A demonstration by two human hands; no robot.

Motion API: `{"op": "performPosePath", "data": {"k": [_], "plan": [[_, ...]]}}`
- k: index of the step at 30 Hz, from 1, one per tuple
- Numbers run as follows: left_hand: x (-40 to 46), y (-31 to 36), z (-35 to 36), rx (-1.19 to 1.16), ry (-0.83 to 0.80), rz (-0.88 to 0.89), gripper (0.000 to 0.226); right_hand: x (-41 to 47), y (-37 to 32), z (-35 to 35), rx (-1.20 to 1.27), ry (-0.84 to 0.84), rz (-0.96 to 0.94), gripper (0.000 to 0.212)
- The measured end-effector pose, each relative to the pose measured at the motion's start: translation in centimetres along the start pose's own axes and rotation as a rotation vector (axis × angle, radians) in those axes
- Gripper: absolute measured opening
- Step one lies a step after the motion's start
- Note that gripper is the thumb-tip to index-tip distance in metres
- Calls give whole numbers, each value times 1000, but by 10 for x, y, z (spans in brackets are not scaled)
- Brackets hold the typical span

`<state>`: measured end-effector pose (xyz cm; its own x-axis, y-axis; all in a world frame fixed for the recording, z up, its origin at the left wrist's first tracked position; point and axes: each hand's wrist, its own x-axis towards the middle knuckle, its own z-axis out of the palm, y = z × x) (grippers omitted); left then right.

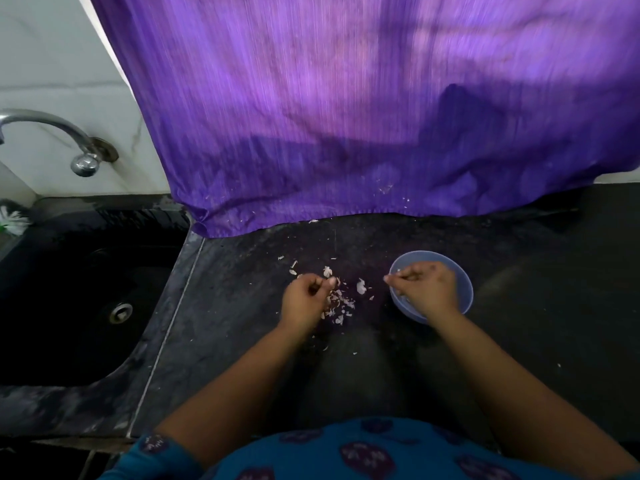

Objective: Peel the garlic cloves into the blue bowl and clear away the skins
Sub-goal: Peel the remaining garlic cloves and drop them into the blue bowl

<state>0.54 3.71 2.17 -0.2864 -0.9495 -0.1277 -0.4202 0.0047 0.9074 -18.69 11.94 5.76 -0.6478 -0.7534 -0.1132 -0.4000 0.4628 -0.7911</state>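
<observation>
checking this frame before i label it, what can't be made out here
Head view, the only one:
- Inside of the blue bowl: mostly covered by the right hand, so peeled cloves cannot be counted.
- What the right hand's curled fingers hold: too small to tell.
- What the left hand grips: hidden in its curled fingers.
- Purple curtain: motion-blurred, and it hides the wall behind it.
- Sink: too dark to see contents.

A dark stone worktop fills the foreground, its surface mottled and scuffed. At its left a black sink is sunk in, with a metal drain. A curved chrome tap juts from the white marble-like wall. A purple curtain hangs down to the worktop's back edge, lit from behind.
</observation>
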Motion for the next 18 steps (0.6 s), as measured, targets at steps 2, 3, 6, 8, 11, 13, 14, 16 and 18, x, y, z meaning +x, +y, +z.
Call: {"op": "performPosePath", "data": {"k": [2, 3, 6, 8, 11, 13, 14, 16, 18], "plan": [[1, -15, -6, 260, 4, 61, 36, 6, 10, -9, -202, 77, -26, 21], [0, -22, -7, 323, 10, 70, 40, 9, 14, -12, -277, 99, -43, 17], [-3, -35, -7, 419, 5, 134, 39, 20, 27, -12, -476, -24, -11, 9], [-2, -42, -6, 480, -41, 187, 31, 25, 28, -7, -558, -163, 51, 20], [2, -49, -10, 488, -20, 209, 27, 18, 14, 0, -540, -94, -68, 33], [4, -52, -15, 494, 24, 207, 22, 7, 2, 11, -462, 7, -232, 43], [6, -53, -18, 480, 38, 189, 19, 2, -4, 17, -420, 16, -315, 42], [9, -53, -24, 420, 52, 132, 16, -1, -12, 35, -395, -58, -445, 31], [12, -53, -31, 385, 49, 86, 20, 4, -15, 56, -351, -197, -476, 13]]}}
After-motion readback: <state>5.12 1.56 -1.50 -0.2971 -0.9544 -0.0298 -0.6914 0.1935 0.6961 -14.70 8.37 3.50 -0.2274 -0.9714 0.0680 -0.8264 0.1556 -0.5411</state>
